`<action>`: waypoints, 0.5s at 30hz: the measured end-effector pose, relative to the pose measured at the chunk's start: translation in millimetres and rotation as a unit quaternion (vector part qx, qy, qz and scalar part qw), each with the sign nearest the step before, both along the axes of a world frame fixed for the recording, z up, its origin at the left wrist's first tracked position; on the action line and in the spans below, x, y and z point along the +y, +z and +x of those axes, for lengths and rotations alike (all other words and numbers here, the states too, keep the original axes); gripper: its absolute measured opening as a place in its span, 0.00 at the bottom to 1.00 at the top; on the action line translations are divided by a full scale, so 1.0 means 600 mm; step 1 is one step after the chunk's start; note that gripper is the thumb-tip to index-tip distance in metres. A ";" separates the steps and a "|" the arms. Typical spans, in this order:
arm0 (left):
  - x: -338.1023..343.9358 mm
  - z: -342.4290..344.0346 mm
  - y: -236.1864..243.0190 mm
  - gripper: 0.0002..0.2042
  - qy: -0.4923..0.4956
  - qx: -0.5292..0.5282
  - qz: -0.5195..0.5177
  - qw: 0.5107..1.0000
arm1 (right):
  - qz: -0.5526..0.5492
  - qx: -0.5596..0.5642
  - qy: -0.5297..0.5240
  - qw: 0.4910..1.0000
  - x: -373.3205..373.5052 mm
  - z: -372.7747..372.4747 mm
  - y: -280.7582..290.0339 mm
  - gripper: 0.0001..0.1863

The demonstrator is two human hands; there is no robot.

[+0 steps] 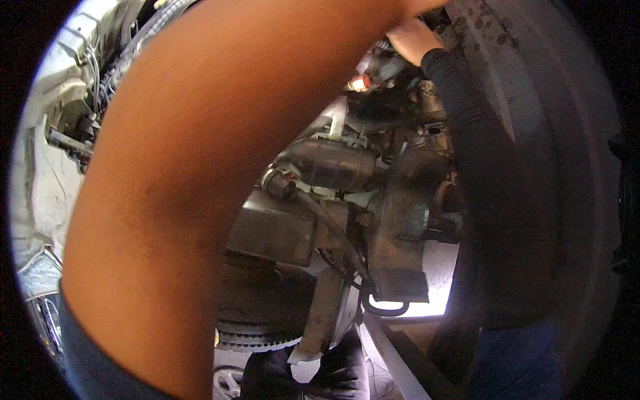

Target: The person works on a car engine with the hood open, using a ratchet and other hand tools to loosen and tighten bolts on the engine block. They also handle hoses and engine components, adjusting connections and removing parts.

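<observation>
My bare left arm reaches up across the picture from the lower left, out of a dark blue sleeve. Only a sliver of my left hand (427, 5) shows at the top edge; its fingers are out of sight. Just below it is my right hand (409, 41), at the end of a black-sleeved forearm. Its fingers are hidden too, so what either hand holds cannot be seen. Nearest to the hands are grimy vehicle parts and a small red-orange piece (360, 83). Lower down lies a dark cylindrical part (333, 162).
A metal rod (333, 223) slants down beside a boxy metal part (273, 227). Below are a treaded tyre (260, 337) and a bent black hose (390, 312). A dark panel (567, 133) lines the right side; pale bodywork (57, 173) with cables is at left.
</observation>
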State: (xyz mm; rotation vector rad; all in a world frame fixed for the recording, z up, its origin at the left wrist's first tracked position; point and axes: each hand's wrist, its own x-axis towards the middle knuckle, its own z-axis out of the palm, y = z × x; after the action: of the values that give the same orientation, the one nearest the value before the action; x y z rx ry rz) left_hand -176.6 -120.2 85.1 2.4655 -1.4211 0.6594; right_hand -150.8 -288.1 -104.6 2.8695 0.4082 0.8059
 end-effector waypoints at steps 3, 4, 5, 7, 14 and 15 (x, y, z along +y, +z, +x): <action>0.005 0.051 0.008 0.19 -0.002 -0.009 -0.036 0.999 | 0.196 0.031 -0.033 0.980 0.033 -0.025 0.018 0.28; 0.015 0.071 0.008 0.19 -0.034 -0.011 -0.064 0.997 | 0.210 0.046 0.041 0.976 0.035 -0.041 0.030 0.31; 0.023 0.089 0.009 0.19 -0.094 0.003 -0.087 0.992 | 0.281 0.025 0.027 0.959 0.055 -0.040 0.037 0.33; 0.013 0.107 0.007 0.19 -0.095 -0.023 -0.095 0.991 | 0.295 0.029 -0.040 0.954 0.073 -0.054 0.052 0.32; -0.107 0.082 0.090 0.13 0.096 0.020 0.428 0.898 | 0.304 0.100 -0.066 0.945 0.074 -0.067 0.080 0.29; -0.067 0.084 0.091 0.16 0.092 0.027 0.380 0.920 | 0.312 0.115 -0.082 0.939 0.075 -0.069 0.081 0.28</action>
State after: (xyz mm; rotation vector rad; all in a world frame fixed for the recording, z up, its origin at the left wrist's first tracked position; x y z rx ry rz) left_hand -125.9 -160.2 139.8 3.1903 -1.6609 0.0377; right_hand -192.0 -243.0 -55.8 3.5393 -0.0992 0.6605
